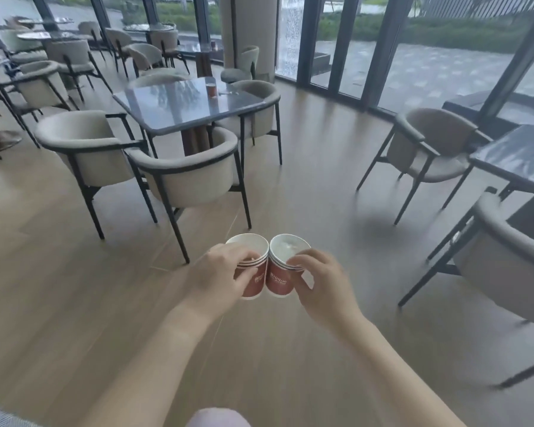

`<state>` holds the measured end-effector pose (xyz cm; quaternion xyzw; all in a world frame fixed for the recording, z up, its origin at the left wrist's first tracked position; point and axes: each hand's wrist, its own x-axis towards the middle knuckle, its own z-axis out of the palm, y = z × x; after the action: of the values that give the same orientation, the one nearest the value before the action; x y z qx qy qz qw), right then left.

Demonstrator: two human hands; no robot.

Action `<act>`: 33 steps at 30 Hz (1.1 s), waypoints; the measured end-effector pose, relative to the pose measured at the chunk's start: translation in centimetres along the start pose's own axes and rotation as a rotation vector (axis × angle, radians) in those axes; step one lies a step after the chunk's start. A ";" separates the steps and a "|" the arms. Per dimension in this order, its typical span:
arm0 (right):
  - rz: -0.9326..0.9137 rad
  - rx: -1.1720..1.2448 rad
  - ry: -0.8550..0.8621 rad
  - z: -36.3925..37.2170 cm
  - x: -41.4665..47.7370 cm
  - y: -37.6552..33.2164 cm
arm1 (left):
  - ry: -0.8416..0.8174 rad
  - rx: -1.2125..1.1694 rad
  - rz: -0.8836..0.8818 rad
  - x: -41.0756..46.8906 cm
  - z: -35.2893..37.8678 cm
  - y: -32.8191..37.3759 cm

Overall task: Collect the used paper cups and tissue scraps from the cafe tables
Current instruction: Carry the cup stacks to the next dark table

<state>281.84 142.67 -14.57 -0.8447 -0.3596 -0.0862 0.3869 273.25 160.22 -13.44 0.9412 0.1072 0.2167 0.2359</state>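
Observation:
My left hand (219, 275) grips a stack of red paper cups (254, 280) with white rims. My right hand (319, 286) grips a second stack of red paper cups (279, 282), and something pale, perhaps tissue, lies inside its top cup. The two stacks touch side by side over the wooden floor in front of me. Farther off, a single red paper cup (211, 88) stands on a dark square table (167, 103), with a small pale scrap (228, 93) lying to its right.
Beige armchairs (182, 177) ring the dark table. Another chair (426, 149) and a second dark table (518, 155) stand at the right, with a chair (506, 260) close by. Open wooden floor (305, 167) runs between them. Glass walls line the back.

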 end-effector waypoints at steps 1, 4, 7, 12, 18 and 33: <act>0.001 -0.004 -0.007 0.5 1.2 1.2 | -0.006 -0.004 -0.011 1.2 1.0 -0.5; 0.022 -0.014 -0.029 2.3 5.1 4.8 | -0.017 -0.031 -0.028 5.4 4.1 -2.3; 0.038 -0.028 -0.060 4.0 10.1 8.6 | -0.048 -0.027 -0.041 11.0 7.2 -4.3; 0.077 -0.037 -0.044 6.4 21.2 15.2 | -0.145 -0.037 -0.035 23.6 11.6 -7.7; 0.085 -0.051 -0.034 7.8 33.3 20.9 | -0.168 -0.066 -0.036 37.5 14.5 -10.4; 0.102 -0.079 -0.119 13.3 60.8 41.1 | -0.321 -0.009 -0.025 68.7 28.5 -18.4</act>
<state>351.98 166.92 -22.23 -0.8802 -0.3346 -0.0303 0.3351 345.11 185.71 -20.54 0.9613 0.0788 0.0608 0.2569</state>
